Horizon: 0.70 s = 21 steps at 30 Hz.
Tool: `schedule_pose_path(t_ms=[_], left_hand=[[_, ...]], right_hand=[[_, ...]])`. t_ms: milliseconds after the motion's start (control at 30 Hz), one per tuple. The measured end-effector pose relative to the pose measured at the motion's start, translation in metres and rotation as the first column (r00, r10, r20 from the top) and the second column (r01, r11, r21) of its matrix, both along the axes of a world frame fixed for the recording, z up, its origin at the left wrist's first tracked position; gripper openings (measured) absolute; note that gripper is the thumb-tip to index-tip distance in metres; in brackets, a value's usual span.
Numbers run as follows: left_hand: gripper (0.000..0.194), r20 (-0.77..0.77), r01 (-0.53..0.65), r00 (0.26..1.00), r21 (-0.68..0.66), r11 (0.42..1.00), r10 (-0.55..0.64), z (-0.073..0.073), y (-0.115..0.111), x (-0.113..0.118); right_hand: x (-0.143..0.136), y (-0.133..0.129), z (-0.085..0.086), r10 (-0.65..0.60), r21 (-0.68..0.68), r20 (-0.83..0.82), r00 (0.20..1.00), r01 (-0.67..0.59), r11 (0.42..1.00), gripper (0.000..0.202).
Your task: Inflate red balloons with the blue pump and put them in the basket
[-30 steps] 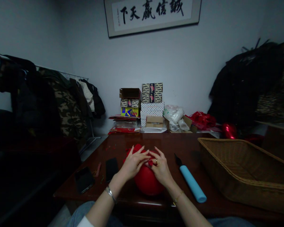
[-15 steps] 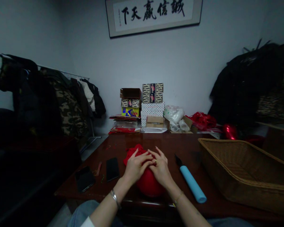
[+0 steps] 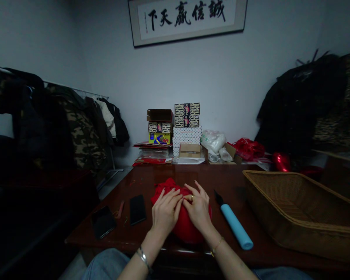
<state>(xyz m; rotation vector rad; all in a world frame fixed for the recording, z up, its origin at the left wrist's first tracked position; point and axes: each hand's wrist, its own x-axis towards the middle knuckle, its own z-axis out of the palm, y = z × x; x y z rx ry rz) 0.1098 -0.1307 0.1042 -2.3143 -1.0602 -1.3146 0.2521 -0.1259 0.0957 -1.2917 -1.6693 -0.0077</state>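
Note:
A smooth, rounded red thing (image 3: 188, 230) sits at the table's near edge, with crumpled red cloth (image 3: 167, 186) bunched at its far left side. Over the top of it, my left hand (image 3: 165, 210) pinches with thumb and forefinger, the other fingers stretched forward. My right hand (image 3: 198, 208), wearing a ring, pinches from the other side, and the two sets of fingertips nearly meet. Both seem to grip the red material; the exact bit between the fingertips is hidden. Whether cloth and round part are one piece, I cannot tell.
Left of my hands lie two dark phones (image 3: 137, 210) (image 3: 104, 222) and a small reddish strip (image 3: 120, 209). To the right are a light-blue cylinder with a black tip (image 3: 236, 226) and a large wicker basket (image 3: 297, 217). Stacked boxes (image 3: 187, 136) stand behind the table.
My left hand has turned so its back faces up more, its fingers lying flatter over the red thing. My right hand stays nearly in place. The view has shifted slightly.

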Motion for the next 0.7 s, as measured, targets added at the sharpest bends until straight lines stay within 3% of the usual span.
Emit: schedule_pose_path(t_ms=[200,433,700], left_hand=[[0.023,-0.088,-0.107,0.991,-0.094,0.990,0.099,0.000,-0.006,0.001],[0.020,-0.201,-0.155,0.974,-0.239,0.959,0.107,0.018,-0.008,0.006],[0.016,0.004,-0.235,0.967,-0.382,0.894,0.256,0.018,-0.011,0.013]], right_hand=[[-0.005,-0.008,0.002,-0.075,0.096,0.099,0.992,0.066,0.993,0.017],[-0.012,-0.008,0.000,-0.154,0.190,0.222,0.963,0.112,0.975,0.019],[-0.013,-0.008,-0.004,-0.212,0.239,0.301,0.930,0.142,0.961,0.018]])
